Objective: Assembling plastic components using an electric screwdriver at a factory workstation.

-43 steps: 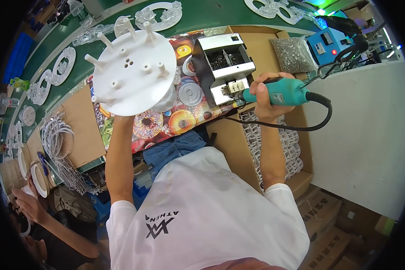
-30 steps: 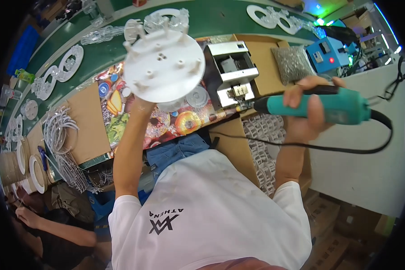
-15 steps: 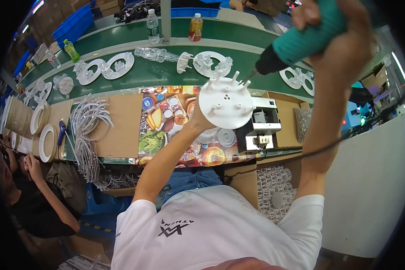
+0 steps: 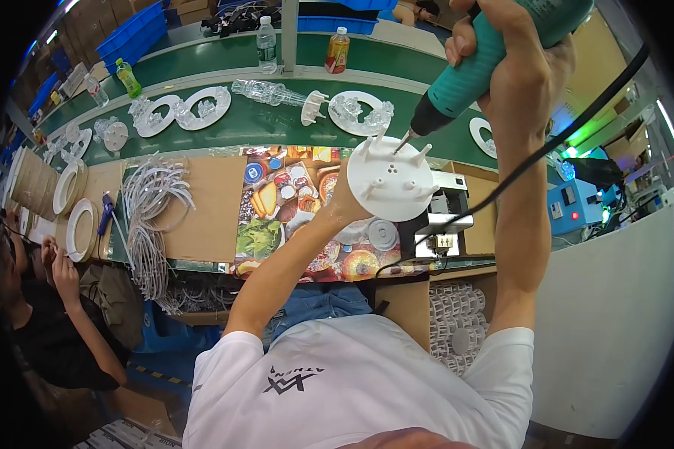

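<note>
My left hand (image 4: 343, 200) is closed around the edge of a white round plastic disc (image 4: 378, 196), its fingers mostly hidden behind it. Several pegs stand up from the disc's face, and small holes cluster near its middle. In my right hand (image 4: 528, 82) is a teal electric screwdriver (image 4: 468, 71) with a black nose, tilted down to the left. Its thin bit reaches the disc between the upper pegs; whether a screw sits at the tip is too small to tell. A black cord (image 4: 554, 153) runs down past my right forearm.
Below the disc stands a black-and-silver device (image 4: 445, 221) on the bench. White rings with clear plastic parts (image 4: 206, 108) line the green belt, near bottles (image 4: 337, 51). Left are a bundle of pale tubes (image 4: 153, 194) and a co-worker's hands (image 4: 63, 269). A box of white parts (image 4: 456, 322) stands below.
The screwdriver has moved down and left, so its bit now reaches the disc's face instead of hovering by the upper pegs. The cord has swung up into view beside my right forearm.
</note>
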Demonstrator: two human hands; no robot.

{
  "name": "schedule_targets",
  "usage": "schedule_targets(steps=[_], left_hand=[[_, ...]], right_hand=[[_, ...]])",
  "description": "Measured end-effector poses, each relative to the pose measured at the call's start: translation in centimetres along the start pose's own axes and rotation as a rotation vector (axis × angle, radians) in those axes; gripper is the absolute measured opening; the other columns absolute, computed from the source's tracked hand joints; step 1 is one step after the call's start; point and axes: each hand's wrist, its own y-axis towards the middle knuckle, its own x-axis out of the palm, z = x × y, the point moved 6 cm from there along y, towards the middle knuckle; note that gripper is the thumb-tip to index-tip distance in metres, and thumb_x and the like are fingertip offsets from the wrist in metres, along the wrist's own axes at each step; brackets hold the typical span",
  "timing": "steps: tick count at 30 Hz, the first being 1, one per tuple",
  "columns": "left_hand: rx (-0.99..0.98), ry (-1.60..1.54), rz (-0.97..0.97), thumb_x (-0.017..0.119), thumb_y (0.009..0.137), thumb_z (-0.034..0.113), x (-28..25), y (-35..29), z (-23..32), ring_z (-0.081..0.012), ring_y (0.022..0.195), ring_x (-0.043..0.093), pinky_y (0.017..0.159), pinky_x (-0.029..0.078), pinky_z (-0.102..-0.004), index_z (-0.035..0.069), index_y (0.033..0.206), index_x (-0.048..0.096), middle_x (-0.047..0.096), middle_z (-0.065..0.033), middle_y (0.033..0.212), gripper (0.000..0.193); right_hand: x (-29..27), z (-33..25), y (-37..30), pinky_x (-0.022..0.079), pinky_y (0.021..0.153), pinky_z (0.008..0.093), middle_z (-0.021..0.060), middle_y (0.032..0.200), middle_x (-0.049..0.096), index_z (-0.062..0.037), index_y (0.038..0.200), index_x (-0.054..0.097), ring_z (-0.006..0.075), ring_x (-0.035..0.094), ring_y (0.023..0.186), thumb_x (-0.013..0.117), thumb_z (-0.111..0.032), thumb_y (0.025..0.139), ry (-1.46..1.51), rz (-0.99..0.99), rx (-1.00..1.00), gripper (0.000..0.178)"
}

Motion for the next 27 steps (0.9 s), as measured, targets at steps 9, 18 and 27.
schedule_targets(steps=[9,18,27], left_hand=[[-0.002,0.04,-0.029,0.079,0.064,0.024,0.3,-0.4,0.6,-0.0178,0.102,0.061,0.093,0.047,-0.0328,0.005,0.123,0.048,0.061,-0.0091,0.114,0.069],[0.374,0.583,-0.126,0.076,0.066,0.032,0.1,-1.5,2.0,-0.0185,0.11,0.056,0.102,0.037,-0.0361,0.016,0.117,0.058,0.061,-0.0051,0.116,0.057],[0.929,1.194,0.018,0.072,0.071,0.038,-2.7,-2.9,1.3,-0.026,0.119,0.048,0.111,0.023,-0.0389,0.012,0.131,0.043,0.05,-0.0096,0.129,0.072]], right_hand=[[1.2,1.2,0.3,0.046,0.04,0.0262,0.0125,0.066,0.058,0.0038,0.082,0.054,0.0136,0.054,0.045,0.062,-0.013,0.076,-0.014,-0.075,0.01,0.02],[1.7,1.1,-0.4,0.045,0.039,0.027,0.0115,0.063,0.056,0.0053,0.088,0.054,0.0145,0.053,0.044,0.062,-0.015,0.077,0.006,-0.069,-0.002,0.024],[-12.6,-4.7,-7.1,0.037,0.059,0.0305,0.0189,0.094,0.056,0.0042,0.116,0.045,0.0175,0.046,0.065,0.046,-0.024,0.085,0.262,-0.148,-0.138,0.042]])
